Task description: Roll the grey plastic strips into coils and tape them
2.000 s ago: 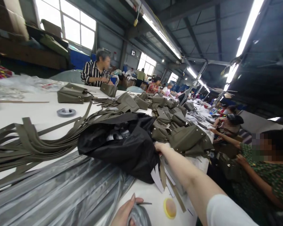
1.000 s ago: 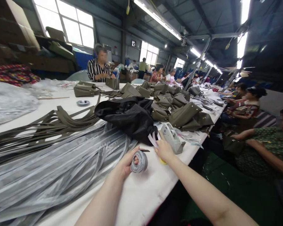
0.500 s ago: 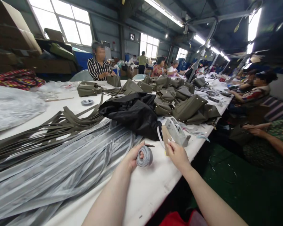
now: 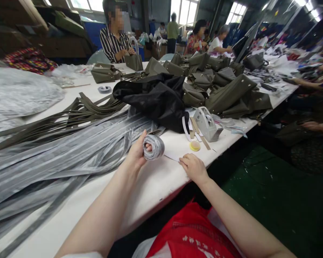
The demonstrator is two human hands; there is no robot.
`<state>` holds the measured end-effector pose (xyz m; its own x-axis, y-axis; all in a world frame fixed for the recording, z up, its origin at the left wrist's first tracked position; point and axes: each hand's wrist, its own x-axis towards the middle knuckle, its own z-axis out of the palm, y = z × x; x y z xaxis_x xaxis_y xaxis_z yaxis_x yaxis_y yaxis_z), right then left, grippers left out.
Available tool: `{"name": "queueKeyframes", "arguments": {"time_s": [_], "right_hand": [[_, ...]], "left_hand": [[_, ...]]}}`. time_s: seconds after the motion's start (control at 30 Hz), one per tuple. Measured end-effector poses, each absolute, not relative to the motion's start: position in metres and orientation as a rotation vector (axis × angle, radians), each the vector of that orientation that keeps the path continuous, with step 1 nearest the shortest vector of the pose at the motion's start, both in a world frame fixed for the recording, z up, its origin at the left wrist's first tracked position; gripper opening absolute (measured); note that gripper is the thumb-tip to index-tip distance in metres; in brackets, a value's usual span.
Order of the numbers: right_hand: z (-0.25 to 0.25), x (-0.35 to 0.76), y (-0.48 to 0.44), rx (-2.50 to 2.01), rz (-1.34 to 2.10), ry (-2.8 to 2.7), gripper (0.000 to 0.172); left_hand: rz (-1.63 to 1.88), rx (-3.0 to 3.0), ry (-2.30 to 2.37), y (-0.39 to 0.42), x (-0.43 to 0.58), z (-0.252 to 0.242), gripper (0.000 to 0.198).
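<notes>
My left hand [image 4: 138,149] is closed around a coiled roll of strap [image 4: 153,147] wrapped in grey film, its fingertips showing in the roll's hollow centre. A dark pointed piece sticks out behind the roll; I cannot tell what it is. Low over the table edge, my right hand [image 4: 193,167] pinches the end of a thin pale strip [image 4: 172,157], seen nearly edge-on, that stretches toward the roll. Beyond that hand lie a small round yellow-rimmed item [image 4: 195,145], tan card strips [image 4: 205,143] and a grey tape dispenser [image 4: 207,125].
Long film-wrapped grey straps [image 4: 70,154] cover the table's left side, with olive straps [image 4: 88,111] behind. A black cloth bag [image 4: 156,100] lies mid-table before several olive handbags [image 4: 231,95]. A person in stripes [image 4: 114,44] sits opposite; other people work farther along.
My right hand has let go of a tan card piece by the dispenser and come down nearer me, now pinching the pale strip. The roll stays in my left hand. The view has tilted down.
</notes>
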<state>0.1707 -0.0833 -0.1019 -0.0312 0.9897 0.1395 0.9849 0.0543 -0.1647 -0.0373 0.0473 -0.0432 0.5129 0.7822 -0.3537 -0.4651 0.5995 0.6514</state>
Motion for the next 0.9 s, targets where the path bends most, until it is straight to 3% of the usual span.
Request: {"name": "queueKeyframes", "arguments": {"time_s": [0.17, 0.33, 0.6, 0.9], "right_hand": [[-0.099, 0.172, -0.082, -2.005, 0.051, -2.109, 0.020], [-0.098, 0.168, -0.082, -2.046, 0.022, -2.133, 0.025], [-0.101, 0.156, -0.080, -2.125, -0.154, -2.234, 0.016], [-0.104, 0.166, -0.063, -2.203, -0.203, -2.152, 0.018]], "left_hand": [[0.797, 0.502, 0.756, 0.020, -0.047, -0.053, 0.054], [0.837, 0.606, 0.721, 0.006, -0.038, -0.074, 0.035], [1.105, 0.976, 1.061, -0.001, -0.036, -0.091, 0.045], [1.094, 1.345, 1.149, -0.013, -0.029, -0.093, 0.036]]}}
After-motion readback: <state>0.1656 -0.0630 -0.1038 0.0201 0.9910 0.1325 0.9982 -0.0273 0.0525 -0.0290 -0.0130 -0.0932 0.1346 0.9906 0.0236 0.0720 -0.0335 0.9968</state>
